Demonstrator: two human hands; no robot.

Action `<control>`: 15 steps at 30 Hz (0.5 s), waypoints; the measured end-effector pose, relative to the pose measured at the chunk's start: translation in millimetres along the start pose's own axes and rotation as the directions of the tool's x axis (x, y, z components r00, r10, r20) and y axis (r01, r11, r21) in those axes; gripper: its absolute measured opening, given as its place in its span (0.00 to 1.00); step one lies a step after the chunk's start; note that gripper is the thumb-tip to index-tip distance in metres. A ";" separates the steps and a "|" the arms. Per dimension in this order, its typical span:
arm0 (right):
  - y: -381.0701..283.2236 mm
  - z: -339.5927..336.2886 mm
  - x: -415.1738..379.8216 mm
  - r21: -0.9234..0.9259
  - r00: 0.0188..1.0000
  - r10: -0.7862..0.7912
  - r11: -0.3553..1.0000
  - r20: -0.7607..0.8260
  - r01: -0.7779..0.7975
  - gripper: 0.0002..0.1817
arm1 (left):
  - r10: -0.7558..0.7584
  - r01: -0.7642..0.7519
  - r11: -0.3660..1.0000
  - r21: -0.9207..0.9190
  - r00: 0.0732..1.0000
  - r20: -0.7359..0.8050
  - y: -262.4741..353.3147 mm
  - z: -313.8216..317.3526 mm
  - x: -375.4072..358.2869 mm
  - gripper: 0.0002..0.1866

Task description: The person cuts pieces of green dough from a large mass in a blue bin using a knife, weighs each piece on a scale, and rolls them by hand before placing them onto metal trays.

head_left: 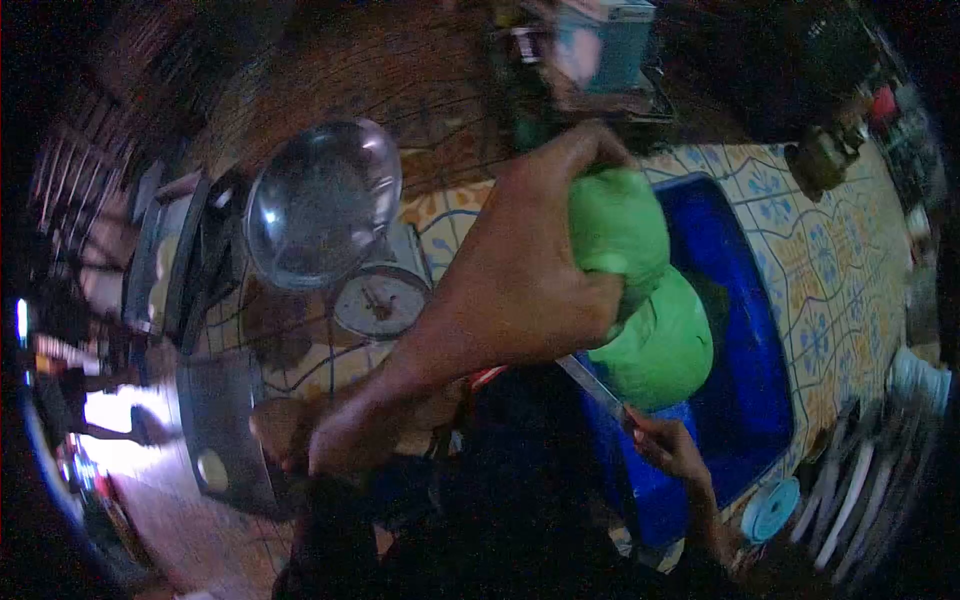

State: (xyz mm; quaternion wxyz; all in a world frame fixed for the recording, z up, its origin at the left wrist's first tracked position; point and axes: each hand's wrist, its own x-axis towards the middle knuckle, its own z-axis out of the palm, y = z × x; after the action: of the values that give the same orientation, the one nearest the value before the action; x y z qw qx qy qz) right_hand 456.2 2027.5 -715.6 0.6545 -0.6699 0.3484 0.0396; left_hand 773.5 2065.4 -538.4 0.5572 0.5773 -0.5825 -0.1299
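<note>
My left hand (520, 270) is closed around the upper part of a large green lump of dough (660, 340), lifting it over a blue tub (745, 400). My right hand (665, 445) sits lower, at the tub's near edge, gripping a knife (592, 385). The blade points toward the underside of the green lump, close to my left wrist. Whether the blade touches the dough is not clear. The tub stands on a patterned tiled surface (830, 260).
A weighing scale (380, 300) with a shiny metal bowl (320, 200) stands left of the tub. A dark metal pan (225, 430) lies at lower left. Stacked plates (860, 490) and a small blue lid (770, 510) are at lower right. A box (605, 45) is at the top.
</note>
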 end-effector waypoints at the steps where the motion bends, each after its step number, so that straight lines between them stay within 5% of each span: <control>1: -6.9 4.8 0.4 -0.055 0.999 -0.031 0.998 0.039 0.033 0.21 | 0.077 -0.076 0.997 0.027 0.997 -0.023 6.6 -21.9 6.7 0.21; 5: -20.3 31.1 29.1 0.072 0.990 0.012 0.997 -0.138 -0.002 0.21 | 0.132 -0.265 0.860 0.435 0.941 0.311 43.7 -126.7 26.9 0.29; 6: -16.2 34.7 39.1 -0.012 0.973 -0.102 0.995 -0.209 0.102 0.22 | -0.098 -0.058 0.937 0.345 0.902 0.420 71.9 -138.9 31.1 0.30; 8: 5.3 33.3 72.0 0.080 0.918 -0.272 0.949 -0.290 0.306 0.23 | -0.063 -0.157 0.859 0.487 0.911 0.406 33.5 -171.9 32.9 0.31; 9: 4.4 35.1 78.5 0.089 0.900 -0.297 0.936 -0.318 0.340 0.23 | 0.210 -0.402 0.604 0.688 0.913 0.350 -28.0 -185.9 23.0 0.32; 11: -4.1 39.4 88.4 0.069 0.880 -0.296 0.936 -0.372 0.344 0.23 | -0.104 -0.114 0.347 0.931 0.982 0.159 -33.6 -188.9 -1.8 0.34; 15: 17.4 41.2 91.6 0.010 0.807 -0.341 0.919 -0.483 0.394 0.26 | -0.314 0.056 0.266 0.962 0.949 0.032 -90.9 -213.7 -37.9 0.35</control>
State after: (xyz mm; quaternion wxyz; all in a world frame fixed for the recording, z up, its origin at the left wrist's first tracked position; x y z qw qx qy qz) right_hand 532.9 2028.4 -782.7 0.5807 -0.6767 0.3622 -0.2714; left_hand 981.4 2174.4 -555.8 0.0176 0.8404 -0.5290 0.1160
